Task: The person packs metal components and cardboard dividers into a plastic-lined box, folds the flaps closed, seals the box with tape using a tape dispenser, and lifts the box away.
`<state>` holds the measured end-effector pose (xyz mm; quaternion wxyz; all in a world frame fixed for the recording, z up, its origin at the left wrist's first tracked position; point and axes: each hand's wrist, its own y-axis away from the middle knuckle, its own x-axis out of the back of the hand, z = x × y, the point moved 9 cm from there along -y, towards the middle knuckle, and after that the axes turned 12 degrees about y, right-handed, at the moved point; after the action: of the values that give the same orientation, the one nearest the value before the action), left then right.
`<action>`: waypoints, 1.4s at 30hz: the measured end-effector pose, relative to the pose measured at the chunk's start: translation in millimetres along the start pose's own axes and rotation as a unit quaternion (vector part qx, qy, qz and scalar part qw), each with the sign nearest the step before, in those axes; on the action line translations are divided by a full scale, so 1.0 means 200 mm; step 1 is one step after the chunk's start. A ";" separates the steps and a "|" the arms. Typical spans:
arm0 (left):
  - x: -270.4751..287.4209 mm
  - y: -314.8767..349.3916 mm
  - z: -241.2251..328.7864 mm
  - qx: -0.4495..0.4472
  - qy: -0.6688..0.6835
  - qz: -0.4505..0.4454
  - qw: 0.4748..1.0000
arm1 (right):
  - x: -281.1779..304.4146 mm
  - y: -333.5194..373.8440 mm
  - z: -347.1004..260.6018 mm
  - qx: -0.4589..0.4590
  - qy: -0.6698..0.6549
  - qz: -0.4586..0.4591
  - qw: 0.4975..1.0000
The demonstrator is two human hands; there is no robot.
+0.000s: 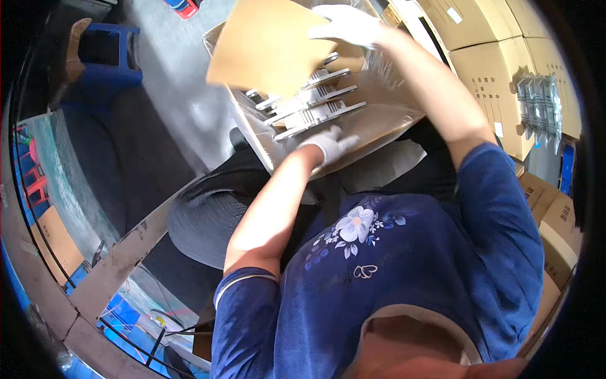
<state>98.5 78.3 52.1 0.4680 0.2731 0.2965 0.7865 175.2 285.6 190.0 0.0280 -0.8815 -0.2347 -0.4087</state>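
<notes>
Your box sits tilted on your lap, lined with clear plastic, with a row of flat metal parts standing on edge inside it. Your right hand, gloved white, is closed on the edge of a brown cardboard sheet and holds it up above the parts. Your left hand, also gloved, lies against the near wall of the box just below the parts; you seem to be steadying it, but whether those fingers grip anything cannot be told.

This looks like the packing step, with the sheet poised over the row. Laying it flat would call for keeping the box level and the parts upright.

Under you is a dark seat and grey concrete floor. Stacked cartons stand at your right, a blue stool far left.
</notes>
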 end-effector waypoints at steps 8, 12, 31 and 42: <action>-0.19 0.11 0.15 -0.001 -0.091 -0.054 0.994 | -0.35 0.64 -0.21 0.111 0.393 -0.162 0.898; -0.19 0.11 0.16 -0.015 -0.091 -0.015 0.996 | -0.80 0.69 -0.05 0.119 0.370 -0.208 0.898; 0.45 0.12 -0.35 -0.041 0.043 0.469 0.881 | -0.79 0.64 0.43 -0.109 0.313 -0.286 0.899; 0.24 -0.01 -0.28 0.041 -0.358 0.267 0.894 | -1.04 0.67 0.58 -0.102 0.351 -0.321 0.874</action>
<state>41.2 110.7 20.2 0.3034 0.6242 0.0567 0.7177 200.8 113.7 -20.2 -0.1144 -0.5547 -0.4362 -0.6993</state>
